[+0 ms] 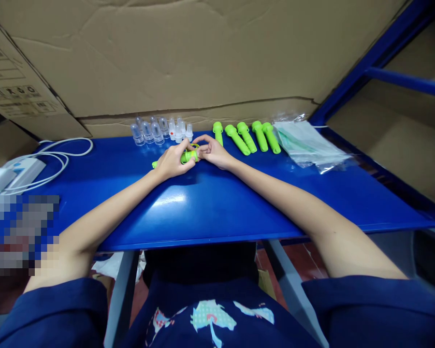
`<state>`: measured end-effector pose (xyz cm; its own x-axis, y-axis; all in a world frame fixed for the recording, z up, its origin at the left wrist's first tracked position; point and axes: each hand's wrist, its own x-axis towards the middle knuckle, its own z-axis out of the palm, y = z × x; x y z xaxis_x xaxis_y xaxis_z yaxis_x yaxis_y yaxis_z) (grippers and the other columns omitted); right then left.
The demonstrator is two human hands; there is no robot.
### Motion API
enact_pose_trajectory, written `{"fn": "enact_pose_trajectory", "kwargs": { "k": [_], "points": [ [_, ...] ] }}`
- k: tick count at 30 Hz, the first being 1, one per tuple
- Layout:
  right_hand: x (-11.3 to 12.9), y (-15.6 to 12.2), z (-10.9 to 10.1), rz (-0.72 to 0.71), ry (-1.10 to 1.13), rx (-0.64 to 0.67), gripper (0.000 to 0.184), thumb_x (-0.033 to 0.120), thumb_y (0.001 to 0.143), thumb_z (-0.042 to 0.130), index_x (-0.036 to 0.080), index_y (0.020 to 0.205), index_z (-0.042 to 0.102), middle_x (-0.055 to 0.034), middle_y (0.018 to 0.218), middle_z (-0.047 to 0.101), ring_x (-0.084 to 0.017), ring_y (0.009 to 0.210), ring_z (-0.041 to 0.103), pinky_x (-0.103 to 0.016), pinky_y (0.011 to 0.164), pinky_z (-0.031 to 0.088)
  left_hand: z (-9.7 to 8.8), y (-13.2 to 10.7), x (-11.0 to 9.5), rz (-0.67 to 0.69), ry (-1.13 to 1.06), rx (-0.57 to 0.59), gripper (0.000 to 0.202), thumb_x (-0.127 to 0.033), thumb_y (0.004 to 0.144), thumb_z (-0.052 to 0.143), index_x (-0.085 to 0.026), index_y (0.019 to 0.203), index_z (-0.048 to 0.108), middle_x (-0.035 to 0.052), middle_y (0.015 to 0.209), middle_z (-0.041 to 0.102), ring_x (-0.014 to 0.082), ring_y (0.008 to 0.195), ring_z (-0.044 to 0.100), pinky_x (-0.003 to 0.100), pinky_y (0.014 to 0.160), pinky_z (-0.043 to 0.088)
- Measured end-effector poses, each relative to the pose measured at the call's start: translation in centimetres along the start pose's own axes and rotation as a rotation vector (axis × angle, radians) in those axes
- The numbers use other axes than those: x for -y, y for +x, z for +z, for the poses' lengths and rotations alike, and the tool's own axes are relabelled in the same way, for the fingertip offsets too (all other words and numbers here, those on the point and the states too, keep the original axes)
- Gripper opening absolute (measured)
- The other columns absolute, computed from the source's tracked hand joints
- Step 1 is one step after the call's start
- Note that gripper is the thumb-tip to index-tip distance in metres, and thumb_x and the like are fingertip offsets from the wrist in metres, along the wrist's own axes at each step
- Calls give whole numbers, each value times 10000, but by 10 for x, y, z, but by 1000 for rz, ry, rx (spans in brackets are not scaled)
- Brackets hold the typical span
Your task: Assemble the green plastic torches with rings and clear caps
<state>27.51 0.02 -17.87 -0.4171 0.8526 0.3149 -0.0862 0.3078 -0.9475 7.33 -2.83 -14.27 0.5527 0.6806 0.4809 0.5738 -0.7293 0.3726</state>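
My left hand is wrapped around a lime-green flashlight-shaped tube, which lies sideways just above the blue table. Its thin end sticks out to the left of that hand. At the tube's wide end, the fingers of my right hand are bent together, touching the rim or something small there. A thin yellow strip shows between the two hands; fingers partly cover it. Beyond my right hand, several similar green tubes lie in a loose row. Several clear plastic caps and whitish translucent pieces stand behind my left hand.
Clear plastic bags lie at the table's right back. A white cable coils beside a white box at the left. Cardboard walls the back, and a blue metal frame rises at the right. The blue table ends near my body.
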Motion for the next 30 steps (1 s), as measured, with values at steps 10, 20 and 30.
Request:
{"fn": "enact_pose_trajectory", "kwargs": {
  "k": [10,20,30],
  "points": [
    [-2,1,1,45,-18,5,486,245,672,827,208,1047,520,42,693,717,-133,616,682,-256,660,550,3,-1,3,79,13,-16,319,-389,832,535,-164,1050,596,61,890,705,197,747,671,292,661,441],
    [5,3,2,108,136,-69,469,289,622,895,192,952,577,44,638,682,-109,614,654,-225,654,524,7,8,9,64,-132,-153,307,-396,852,591,-183,1074,582,58,934,672,185,780,644,316,756,495],
    [20,2,4,242,352,-110,345,323,695,900,173,880,651,19,731,688,-67,624,589,-169,579,472,1,16,2,-47,-311,-224,319,-408,939,530,-143,1086,632,97,1060,718,178,907,676,281,777,536]
  ]
}}
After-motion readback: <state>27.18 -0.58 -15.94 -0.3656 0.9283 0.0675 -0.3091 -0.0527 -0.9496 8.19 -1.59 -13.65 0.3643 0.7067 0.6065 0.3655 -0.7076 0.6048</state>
